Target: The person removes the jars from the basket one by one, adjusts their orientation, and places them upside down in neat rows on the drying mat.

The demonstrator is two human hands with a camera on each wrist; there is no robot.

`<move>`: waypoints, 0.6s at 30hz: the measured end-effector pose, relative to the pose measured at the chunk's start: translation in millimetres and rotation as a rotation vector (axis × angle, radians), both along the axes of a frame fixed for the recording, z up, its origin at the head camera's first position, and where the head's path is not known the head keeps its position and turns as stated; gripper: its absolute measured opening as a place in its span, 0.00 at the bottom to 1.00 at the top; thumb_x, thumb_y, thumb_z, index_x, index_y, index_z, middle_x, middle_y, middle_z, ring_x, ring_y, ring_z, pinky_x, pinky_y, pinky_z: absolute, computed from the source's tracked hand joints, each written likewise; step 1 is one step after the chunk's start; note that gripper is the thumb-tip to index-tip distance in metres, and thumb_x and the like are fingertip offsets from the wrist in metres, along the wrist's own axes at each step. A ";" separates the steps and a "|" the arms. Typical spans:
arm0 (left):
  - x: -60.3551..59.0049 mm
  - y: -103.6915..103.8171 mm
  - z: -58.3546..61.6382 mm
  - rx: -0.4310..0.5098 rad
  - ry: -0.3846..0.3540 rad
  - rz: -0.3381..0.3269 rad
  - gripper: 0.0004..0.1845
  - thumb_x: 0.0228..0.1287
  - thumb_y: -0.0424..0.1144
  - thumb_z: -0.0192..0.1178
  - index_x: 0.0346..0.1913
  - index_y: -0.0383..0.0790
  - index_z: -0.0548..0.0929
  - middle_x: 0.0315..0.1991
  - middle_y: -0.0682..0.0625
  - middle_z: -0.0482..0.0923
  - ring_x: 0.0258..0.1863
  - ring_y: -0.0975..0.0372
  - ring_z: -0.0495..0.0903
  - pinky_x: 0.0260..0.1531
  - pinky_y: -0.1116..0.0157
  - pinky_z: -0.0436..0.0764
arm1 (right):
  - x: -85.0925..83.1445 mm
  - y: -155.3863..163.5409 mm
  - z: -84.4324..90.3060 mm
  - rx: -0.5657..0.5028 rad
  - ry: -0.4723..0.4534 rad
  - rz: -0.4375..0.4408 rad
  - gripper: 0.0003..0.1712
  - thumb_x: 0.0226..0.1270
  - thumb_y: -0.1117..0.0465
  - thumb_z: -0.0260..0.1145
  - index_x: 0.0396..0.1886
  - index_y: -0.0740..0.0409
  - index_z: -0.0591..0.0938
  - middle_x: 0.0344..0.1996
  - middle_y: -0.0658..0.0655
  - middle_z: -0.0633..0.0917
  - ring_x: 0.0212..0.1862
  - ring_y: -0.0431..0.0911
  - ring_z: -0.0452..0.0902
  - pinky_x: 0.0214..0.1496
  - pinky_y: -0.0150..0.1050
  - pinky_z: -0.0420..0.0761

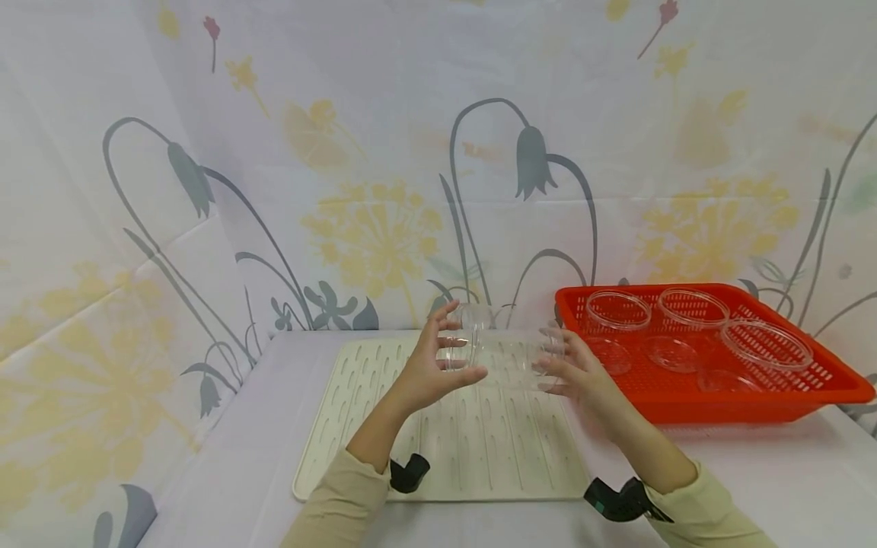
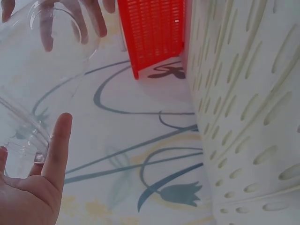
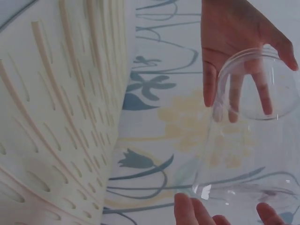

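both hands, the left hand (image 1: 428, 365) and right hand (image 1: 578, 369), are holding a clear jar (image 1: 503, 354) sideways, fingers curled round its ends; the red basket (image 1: 849, 388) is holding clear dishes (image 1: 618, 310).

clear plastic jar (image 1: 500, 354) sideways above ribbed mat (image 1: 384, 426)

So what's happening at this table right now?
A person holds a clear plastic jar sideways in the air between both hands, above a cream ribbed mat. The left hand cups one end and the right hand the other, fingers spread around it. To the right, an orange perforated tray on the table holds several clear round dishes. A flower-printed cloth hangs behind.
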State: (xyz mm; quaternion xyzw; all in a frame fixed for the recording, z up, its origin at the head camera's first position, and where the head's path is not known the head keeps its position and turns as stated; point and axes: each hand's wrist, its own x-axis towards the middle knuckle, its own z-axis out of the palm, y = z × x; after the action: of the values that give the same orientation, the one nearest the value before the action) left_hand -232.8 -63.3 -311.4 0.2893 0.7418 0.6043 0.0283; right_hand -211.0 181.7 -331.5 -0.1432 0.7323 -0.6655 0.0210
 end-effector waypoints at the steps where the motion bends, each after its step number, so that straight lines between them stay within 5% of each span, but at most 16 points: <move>1: -0.8 -0.1 -0.9 -0.005 0.000 0.000 0.51 0.52 0.35 0.67 0.72 0.46 0.45 0.64 0.37 0.53 0.60 0.46 0.63 0.52 0.54 0.73 | -0.3 -0.2 0.0 -0.008 0.007 0.009 0.38 0.67 0.59 0.56 0.71 0.59 0.48 0.64 0.66 0.57 0.59 0.62 0.63 0.55 0.56 0.71; 11: -11.0 -1.5 -20.7 -0.041 -0.018 0.064 0.51 0.48 0.44 0.72 0.69 0.49 0.46 0.65 0.43 0.52 0.59 0.45 0.67 0.52 0.51 0.73 | -1.7 1.9 6.4 0.062 0.100 -0.013 0.35 0.67 0.62 0.56 0.69 0.62 0.53 0.63 0.67 0.58 0.59 0.63 0.62 0.56 0.54 0.71; 18: -11.8 -2.5 -21.9 -0.052 -0.053 0.089 0.50 0.47 0.43 0.72 0.67 0.41 0.48 0.65 0.40 0.53 0.58 0.41 0.67 0.52 0.53 0.74 | -2.2 2.2 14.3 0.050 0.105 -0.096 0.32 0.68 0.63 0.56 0.66 0.65 0.54 0.62 0.67 0.58 0.51 0.47 0.71 0.51 0.34 0.75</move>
State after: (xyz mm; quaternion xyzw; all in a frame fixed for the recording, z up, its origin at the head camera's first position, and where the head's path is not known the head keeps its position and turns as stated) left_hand -244.6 -65.8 -333.3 0.2389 0.7683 0.5932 0.0286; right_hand -213.2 183.9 -317.2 -0.1419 0.7548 -0.6388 -0.0460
